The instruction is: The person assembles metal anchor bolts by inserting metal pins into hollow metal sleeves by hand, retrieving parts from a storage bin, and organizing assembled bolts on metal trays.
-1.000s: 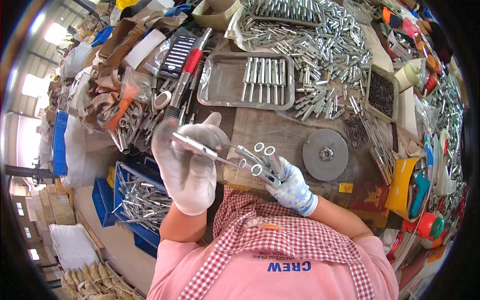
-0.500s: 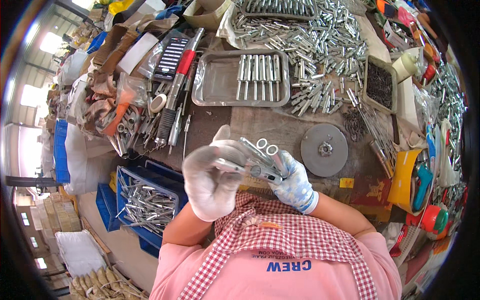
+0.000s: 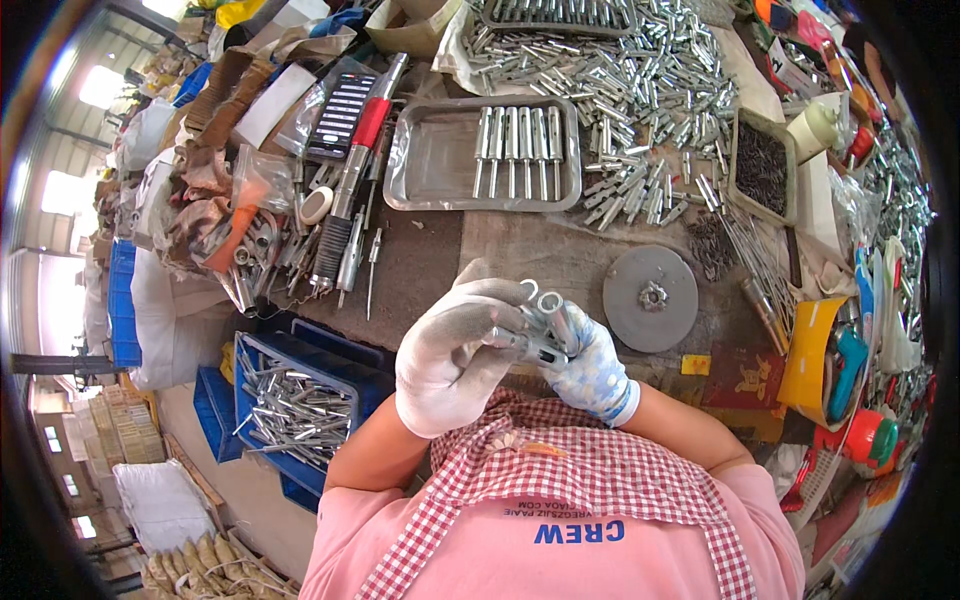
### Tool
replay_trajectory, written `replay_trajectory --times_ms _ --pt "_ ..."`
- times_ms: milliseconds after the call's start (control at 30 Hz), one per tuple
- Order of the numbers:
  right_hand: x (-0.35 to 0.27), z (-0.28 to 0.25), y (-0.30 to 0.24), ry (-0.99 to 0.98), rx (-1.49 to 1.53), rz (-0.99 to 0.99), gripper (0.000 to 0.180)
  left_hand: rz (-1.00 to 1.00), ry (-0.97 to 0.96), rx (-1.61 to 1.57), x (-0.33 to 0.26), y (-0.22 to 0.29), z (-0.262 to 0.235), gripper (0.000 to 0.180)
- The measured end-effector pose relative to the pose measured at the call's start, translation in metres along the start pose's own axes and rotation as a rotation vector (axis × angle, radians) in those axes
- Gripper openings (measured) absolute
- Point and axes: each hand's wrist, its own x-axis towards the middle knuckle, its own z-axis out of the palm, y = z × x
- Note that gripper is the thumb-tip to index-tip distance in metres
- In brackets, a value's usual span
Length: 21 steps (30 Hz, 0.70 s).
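Observation:
My left hand [image 3: 450, 355], in a white glove with greyed fingers, is closed around a shiny metal tube beside the other hand; the glove hides most of that piece. My right hand [image 3: 597, 378], in a blue-and-white patterned glove, grips several metal tubes [image 3: 553, 312] whose round open ends point up and away from me. A slotted tube [image 3: 543, 352] lies across between the two hands. Past them, a metal tray [image 3: 425, 160] bears a neat row of slotted metal tubes with thin stems [image 3: 518, 150] on its right side.
A grey round disc [image 3: 650, 300] lies right of my hands. Loose metal tubes [image 3: 640, 90] are heaped at the back. A bin of dark small parts [image 3: 762, 165] stands at right. Blue crates [image 3: 240, 375] with metal pieces sit lower left, below tools and a phone [image 3: 345, 115].
My left hand has moved right, bringing its tube in against the tubes in my right hand. The right hand has stayed nearly in place.

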Motion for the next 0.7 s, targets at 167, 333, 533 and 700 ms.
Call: replay_trajectory --times_ms 167,333,533,700 --pt "0.001 0.008 -0.013 -0.064 0.324 0.221 0.030 -0.123 0.088 -0.074 0.000 0.007 -0.001 0.039" --pt "-0.003 0.004 -0.010 -0.138 0.152 0.147 0.037 0.047 -0.093 0.219 0.000 0.015 -0.008 0.037" --pt "-0.006 0.002 -0.010 -0.184 0.422 0.241 0.044 -0.371 0.767 0.285 0.010 0.015 -0.038 0.043" --pt "-0.007 -0.004 -0.012 -0.222 0.337 0.129 0.044 -0.966 0.177 1.259 -0.010 -0.050 -0.127 0.029"
